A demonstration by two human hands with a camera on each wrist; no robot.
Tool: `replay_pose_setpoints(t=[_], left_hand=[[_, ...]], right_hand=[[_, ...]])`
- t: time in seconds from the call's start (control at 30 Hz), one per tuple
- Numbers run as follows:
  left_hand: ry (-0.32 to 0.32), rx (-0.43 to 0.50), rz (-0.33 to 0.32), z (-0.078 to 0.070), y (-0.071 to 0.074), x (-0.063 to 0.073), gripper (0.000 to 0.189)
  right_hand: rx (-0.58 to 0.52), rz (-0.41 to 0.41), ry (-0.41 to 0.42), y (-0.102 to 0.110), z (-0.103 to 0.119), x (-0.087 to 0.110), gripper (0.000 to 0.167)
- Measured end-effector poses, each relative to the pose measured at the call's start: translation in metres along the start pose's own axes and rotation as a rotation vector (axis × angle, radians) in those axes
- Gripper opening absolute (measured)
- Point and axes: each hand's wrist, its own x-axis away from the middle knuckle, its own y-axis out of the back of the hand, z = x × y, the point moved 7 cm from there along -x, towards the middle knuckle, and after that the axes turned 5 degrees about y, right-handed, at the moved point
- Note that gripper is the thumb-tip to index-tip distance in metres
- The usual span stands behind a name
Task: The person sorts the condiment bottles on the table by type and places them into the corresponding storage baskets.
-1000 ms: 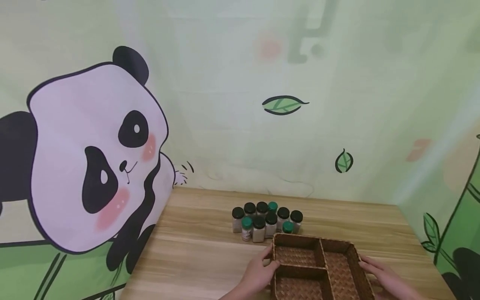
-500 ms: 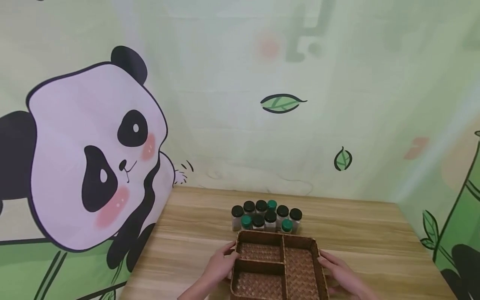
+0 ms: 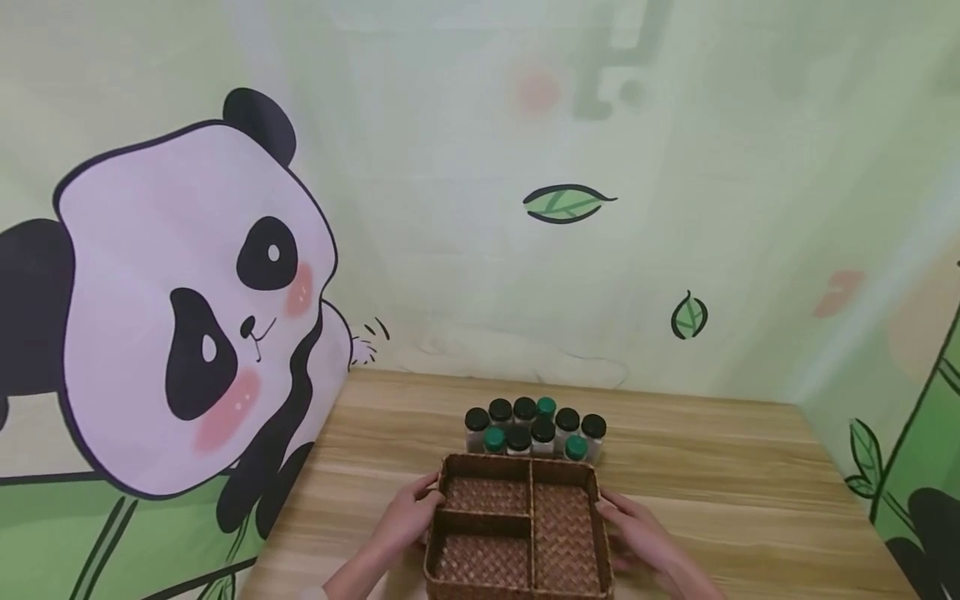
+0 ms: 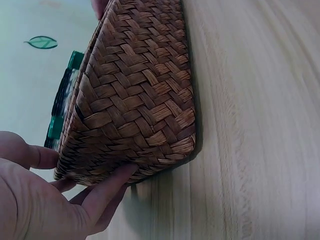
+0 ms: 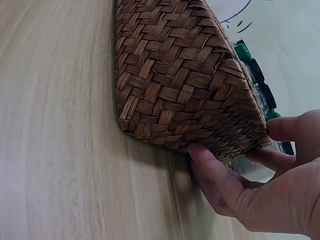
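A brown woven basket (image 3: 566, 533) with three compartments sits in the lower middle of the head view, its compartments bare. My left hand (image 3: 407, 518) holds its left side, thumb near the rim and fingers low on the wall; the left wrist view shows those fingers (image 4: 112, 192) against the lower corner. On the opposite side my right hand (image 3: 637, 531) grips the basket likewise, with fingertips (image 5: 200, 152) at the bottom edge in the right wrist view. Just behind the basket stand several small clear jars (image 3: 543, 433) with black or green lids, their lower parts partly hidden by it.
The wood-grain table (image 3: 697, 450) extends on both sides of the basket. A pale green backdrop (image 3: 465, 250) with a printed panda (image 3: 202, 308) and leaves hangs along the table's back edge.
Both hands have moved the basket leftward, from the right of the jars to in front of them. It now covers more of the front jars. The jars have stayed put.
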Motion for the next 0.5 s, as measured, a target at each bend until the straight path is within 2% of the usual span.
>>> replay_pose_setpoints(t=[0.13, 0.3, 0.4, 0.5], left_hand=[[-0.003, 0.036, 0.041, -0.0004, 0.0001, -0.0029, 0.064], [-0.012, 0.135, 0.16, 0.0029, -0.0032, -0.0062, 0.063], [0.023, 0.19, 0.242, 0.0064, -0.0036, -0.0074, 0.064], [0.048, 0.182, 0.272, 0.0074, -0.0004, -0.0099, 0.065]], right_hand=[[-0.005, 0.019, 0.005, -0.0015, 0.0001, -0.003, 0.065], [-0.023, 0.043, 0.034, 0.0007, 0.0, -0.0026, 0.067], [-0.026, 0.052, 0.043, 0.0011, 0.0, -0.002, 0.07], [-0.025, 0.057, 0.05, 0.0004, 0.002, -0.002, 0.07]])
